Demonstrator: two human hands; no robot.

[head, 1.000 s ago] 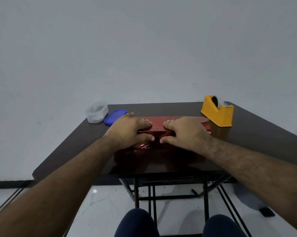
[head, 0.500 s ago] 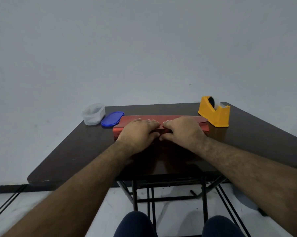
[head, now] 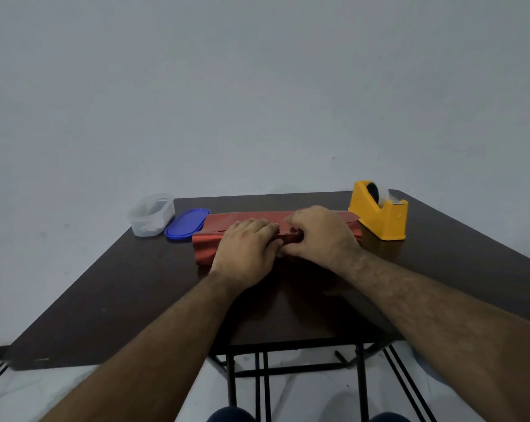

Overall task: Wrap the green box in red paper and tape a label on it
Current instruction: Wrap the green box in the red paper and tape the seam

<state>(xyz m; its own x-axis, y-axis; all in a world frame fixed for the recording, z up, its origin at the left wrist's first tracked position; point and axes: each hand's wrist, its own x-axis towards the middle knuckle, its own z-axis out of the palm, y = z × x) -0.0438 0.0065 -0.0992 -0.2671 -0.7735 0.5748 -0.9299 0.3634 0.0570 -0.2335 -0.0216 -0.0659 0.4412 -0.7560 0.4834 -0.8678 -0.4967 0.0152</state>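
Red paper lies folded up over a long, low shape in the middle of the dark table; the green box itself is hidden under the paper. My left hand lies palm down on the near fold, fingers bent over the top edge. My right hand sits beside it, fingertips pinching the paper's edges where they meet on top. The two hands touch each other. No label is visible.
A yellow tape dispenser stands just right of the paper. At the back left sit a clear plastic container and its blue lid. Table legs and my knees show below the near table edge.
The near flap of red paper has been lifted off the table and folded up over the shape. My left hand slid right to meet my right hand on top.
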